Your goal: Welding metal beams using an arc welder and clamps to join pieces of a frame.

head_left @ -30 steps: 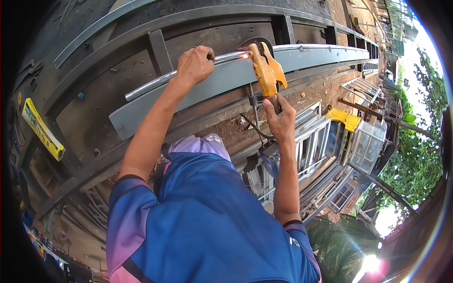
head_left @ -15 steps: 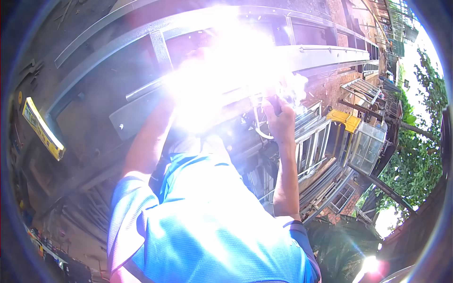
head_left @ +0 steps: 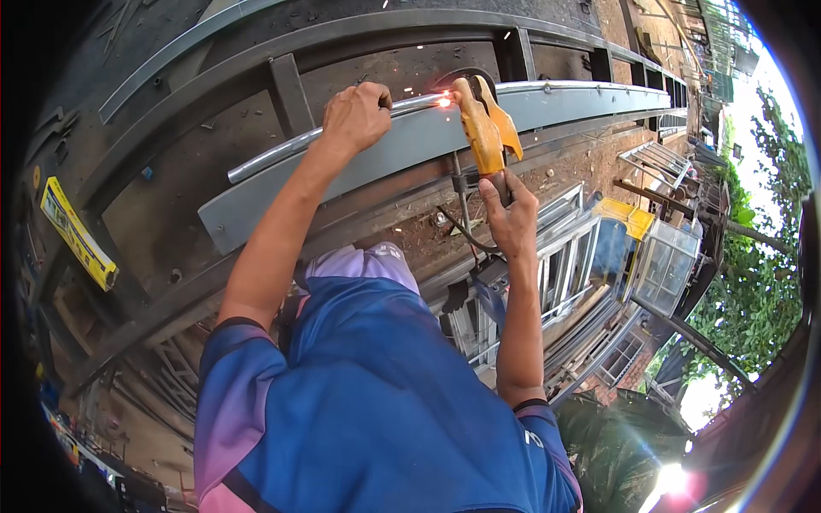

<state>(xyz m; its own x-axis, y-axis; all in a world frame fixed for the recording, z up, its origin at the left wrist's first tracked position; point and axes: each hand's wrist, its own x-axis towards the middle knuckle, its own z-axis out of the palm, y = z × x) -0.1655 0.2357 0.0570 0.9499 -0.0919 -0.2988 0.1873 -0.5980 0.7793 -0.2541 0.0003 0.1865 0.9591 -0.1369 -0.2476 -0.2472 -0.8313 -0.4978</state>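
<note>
My right hand [head_left: 515, 214] is wrapped round the dark handle of a welding electrode holder [head_left: 483, 137] with scuffed orange-yellow jaws. Beside its head, a small spot glows orange-red on a shiny metal pipe [head_left: 274, 161], and a few sparks fly. The pipe lies lengthwise along a long grey flat steel bar [head_left: 256, 201]. Across the pipe, left of the glow, lies my left hand [head_left: 355, 118], its fingers curled closed. Whatever is inside those fingers is hidden. A dark cable hangs below the holder.
A dark steel frame with crossbars [head_left: 292, 96] spans the work area beyond the bar. At the left lies a yellow printed box [head_left: 77, 235]. Metal window frames [head_left: 564, 244] and lengths of steel are stacked at the right, near a yellow-framed glass cabinet [head_left: 667, 265].
The blinding white welding glare has shrunk to a small orange-red glow, so the pipe, bar, holder and left hand now show clearly. Both forearms stay in nearly the same place.
</note>
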